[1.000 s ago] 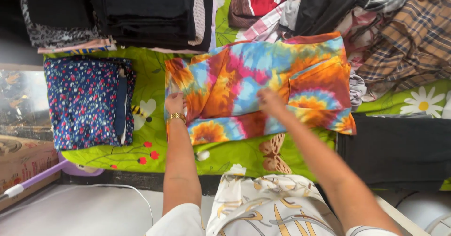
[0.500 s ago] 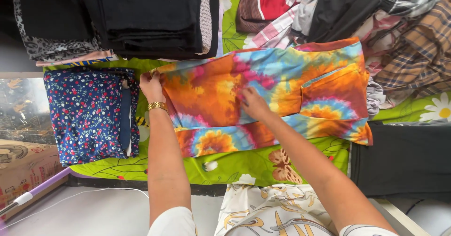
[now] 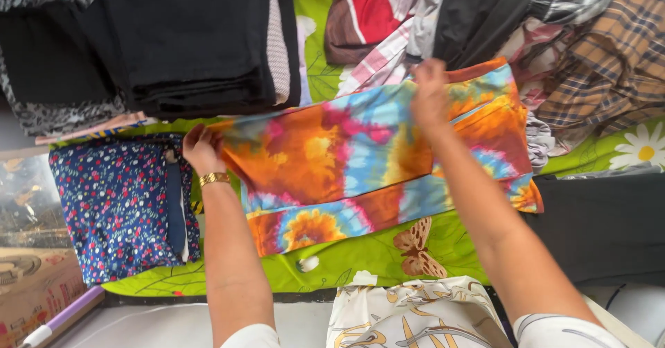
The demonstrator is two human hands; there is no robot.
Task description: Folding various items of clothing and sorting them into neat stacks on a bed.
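Note:
A tie-dye garment [image 3: 346, 161] in orange, blue and pink lies spread across a green flowered sheet [image 3: 360, 258]. My left hand [image 3: 201, 147], with a gold bracelet on the wrist, grips the garment's left edge. My right hand [image 3: 429, 95] pinches its upper edge near the middle, close to the heap of clothes behind. A folded dark blue floral garment [image 3: 118, 206] lies just left of my left hand.
A stack of folded black clothes [image 3: 187, 36] sits at the back left. A loose heap of plaid, striped and dark clothes [image 3: 554, 43] fills the back right. A black cloth [image 3: 603, 223] lies at the right. A white patterned cloth [image 3: 415, 313] covers my lap.
Both hands have moved away from me along the tie-dye garment: the left to its left edge, the right up to its far edge. The garment now lies more spread out.

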